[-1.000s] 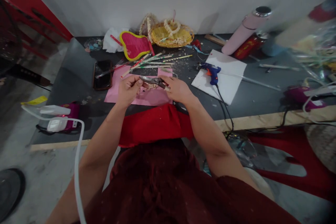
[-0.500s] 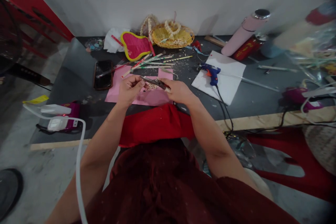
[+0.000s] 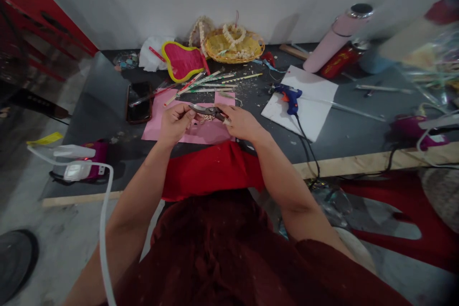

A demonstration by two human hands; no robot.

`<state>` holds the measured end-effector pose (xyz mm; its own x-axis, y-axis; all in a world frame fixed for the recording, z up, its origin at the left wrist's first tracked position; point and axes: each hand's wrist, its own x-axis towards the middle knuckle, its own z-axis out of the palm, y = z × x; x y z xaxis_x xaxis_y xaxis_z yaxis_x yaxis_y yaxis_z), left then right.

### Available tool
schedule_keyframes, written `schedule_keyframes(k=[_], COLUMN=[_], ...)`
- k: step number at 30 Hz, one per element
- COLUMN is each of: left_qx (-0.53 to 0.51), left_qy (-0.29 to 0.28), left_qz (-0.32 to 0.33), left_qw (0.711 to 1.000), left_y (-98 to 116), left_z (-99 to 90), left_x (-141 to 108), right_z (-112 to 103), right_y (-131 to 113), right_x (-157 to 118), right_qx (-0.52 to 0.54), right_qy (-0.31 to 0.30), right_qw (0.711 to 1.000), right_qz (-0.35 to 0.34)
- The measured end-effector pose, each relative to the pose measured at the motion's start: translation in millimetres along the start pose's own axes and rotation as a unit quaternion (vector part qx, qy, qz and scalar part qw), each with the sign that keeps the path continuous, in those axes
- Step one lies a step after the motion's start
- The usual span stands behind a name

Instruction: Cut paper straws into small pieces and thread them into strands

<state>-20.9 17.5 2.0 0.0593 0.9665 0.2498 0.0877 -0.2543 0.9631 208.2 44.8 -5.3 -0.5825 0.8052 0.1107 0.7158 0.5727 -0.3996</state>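
My right hand is wrapped round the handles of a pair of shears, whose metal blades point left toward my left hand. With fingers pinched together, my left hand is at the blade tips; whatever small piece it holds is too small to make out. Below the shears, small pale bits lie on a pink sheet. Several patterned paper sticks are spread just behind my hands.
A blue glue gun rests on a white board to the right. At the back stand a yellow basket, a pink flask and a red can. A phone and a purple power strip are on the left.
The view has shifted slightly. The shears look turned a little, their blades and pivot now plainer to see. Both hands stay in nearly the same place over the pink sheet.
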Motion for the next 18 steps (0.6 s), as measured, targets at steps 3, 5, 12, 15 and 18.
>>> schedule_keyframes(k=[3, 5, 12, 15, 18], left_qx=[0.0, -0.001, -0.008, 0.0, 0.018], left_qy=[0.0, -0.002, -0.001, 0.002, 0.007], left_qz=[0.002, 0.004, 0.001, 0.001, 0.012], left_qw=[1.0, 1.0, 1.0, 1.0, 1.0], left_y=[-0.2, 0.0, 1.9, 2.8, 2.8], left_z=[-0.2, -0.8, -0.4, 0.0, -0.5], left_x=[-0.1, -0.5, -1.2, -0.8, -0.3], right_z=[-1.5, -3.5, -5.6, -3.6, -1.1], right_y=[-1.1, -2.4, -4.2, -4.3, -4.0], right_x=[-0.2, -0.7, -3.5, -3.1, -1.3], right_qx=[-0.008, -0.019, -0.031, -0.032, -0.028], right_qy=[0.002, 0.004, 0.004, -0.002, 0.008], right_qw=[1.0, 1.0, 0.999, 0.999, 0.999], right_qz=[0.005, 0.015, 0.017, 0.025, 0.026])
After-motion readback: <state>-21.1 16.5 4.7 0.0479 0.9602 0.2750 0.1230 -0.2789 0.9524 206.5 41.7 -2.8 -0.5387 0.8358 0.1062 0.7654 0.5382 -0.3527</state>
